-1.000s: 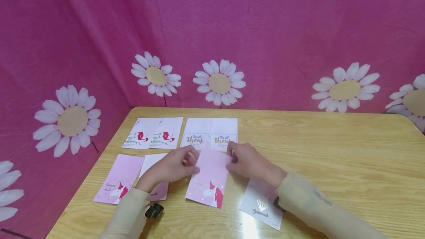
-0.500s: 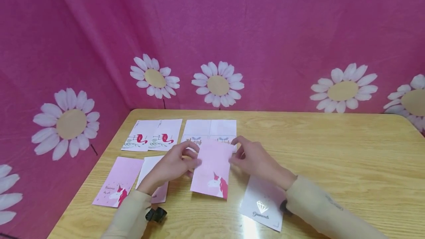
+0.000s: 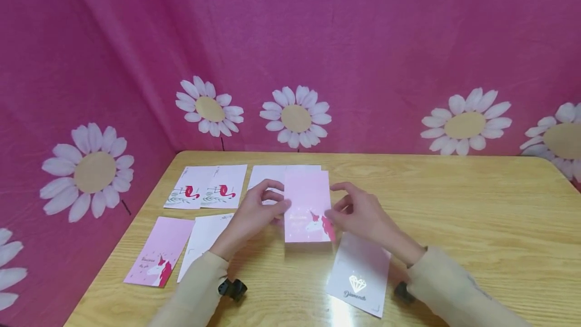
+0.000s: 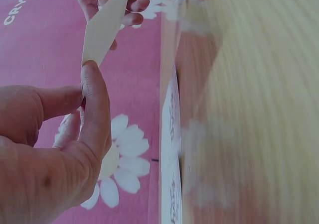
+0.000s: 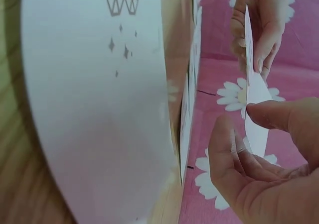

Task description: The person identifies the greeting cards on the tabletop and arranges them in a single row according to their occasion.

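Between both hands, a pink unicorn card [image 3: 306, 193] is held up above the table, its printed side toward me. My left hand [image 3: 260, 211] pinches its left edge between thumb and fingers. At the opposite edge, my right hand [image 3: 363, 213] pinches it with the thumb in front. Both wrist views show the card [image 4: 104, 32] nearly edge-on, well off the wood. Below the right hand lies a white Diamonds card [image 3: 358, 271], which looms large in the right wrist view. Two thank-you cards [image 3: 268, 173] lie behind the held card, mostly covered.
Two flamingo cards [image 3: 224, 183] lie side by side at the back left. In front of them are another unicorn card [image 3: 159, 251] and a white card [image 3: 204, 238], partly under the left forearm. A pink daisy-print curtain [image 3: 363, 39] borders the wooden table [image 3: 476, 216] behind and at left.
Both hands have lifted the unicorn card and carried it farther back and to the right, now held straighter. It covers more of the thank-you cards. The left forearm exposes more of the white card.
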